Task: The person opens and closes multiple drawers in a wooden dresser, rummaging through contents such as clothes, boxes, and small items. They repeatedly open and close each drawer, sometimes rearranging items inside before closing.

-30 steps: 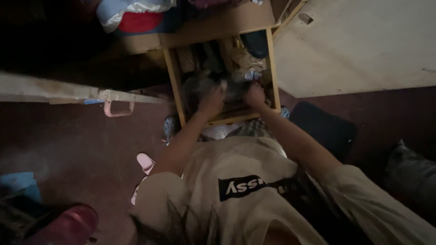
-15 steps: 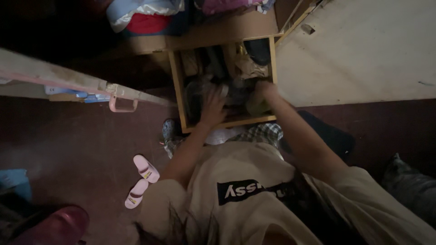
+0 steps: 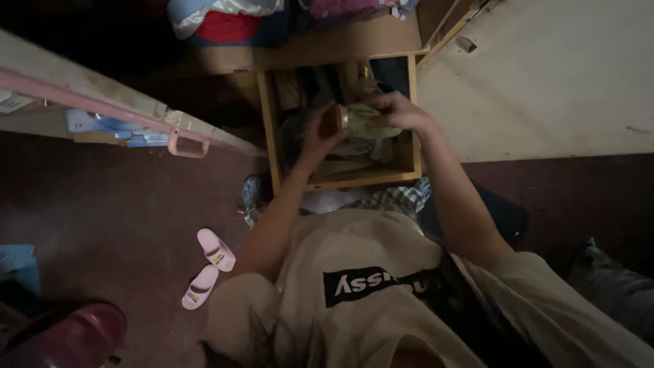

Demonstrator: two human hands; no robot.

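I look down at an open wooden drawer crammed with dim, hard-to-tell clutter. Above it both my hands hold a small greenish jar with a brown lid, lying on its side. My left hand is wrapped around the lid end. My right hand grips the jar's body from the right. My beige shirt and both forearms fill the lower middle of the view.
An open door with a pink handle juts in from the left. A pair of pink slippers lies on the dark red floor. Piled fabrics sit on the shelf above the drawer. A pale panel stands on the right.
Both hands were down among the drawer's clutter; now they have risen above it with the greenish jar held between them.
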